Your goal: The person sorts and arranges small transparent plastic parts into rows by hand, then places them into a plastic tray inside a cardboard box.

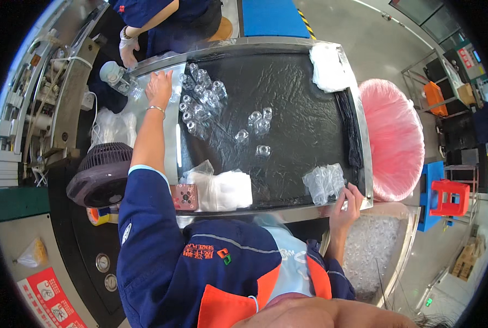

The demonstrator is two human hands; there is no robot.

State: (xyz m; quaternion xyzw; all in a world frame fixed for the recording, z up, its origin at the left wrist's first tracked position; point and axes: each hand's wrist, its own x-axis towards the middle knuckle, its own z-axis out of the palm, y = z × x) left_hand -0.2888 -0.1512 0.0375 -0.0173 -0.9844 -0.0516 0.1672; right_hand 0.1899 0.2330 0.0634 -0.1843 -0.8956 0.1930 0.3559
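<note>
The person's left hand (159, 83) is stretched out to the far left corner of the black tray (304, 117), palm down with the fingers spread flat, right beside the cluster of small clear bottles (200, 98) that crowds that corner. The fingertips seem to rest on the tray's metal rim rather than on any bottle, though the glare there makes that hard to confirm.

The right hand (348, 203) is at the near right corner of the tray, its fingers curled round the edge of a clear plastic bag (324, 183) that holds more of the small clear pieces. The bag lies on the tray just inside the near rim.

A few loose clear bottles (257, 126) stand near the middle of the tray. At the tray's near left edge lies a heap of white plastic bags (225, 188), with a small pink device (185, 197) just left of it. A white cloth bundle (327, 66) sits at the far right corner. Right of the tray stands a pink-lined bin (394, 136), and below that a bin of clear pieces (372, 251). A dark fan (99, 175) sits left of the tray. Beyond the far left corner, another person's gloved hand (128, 50) reaches down.
</note>
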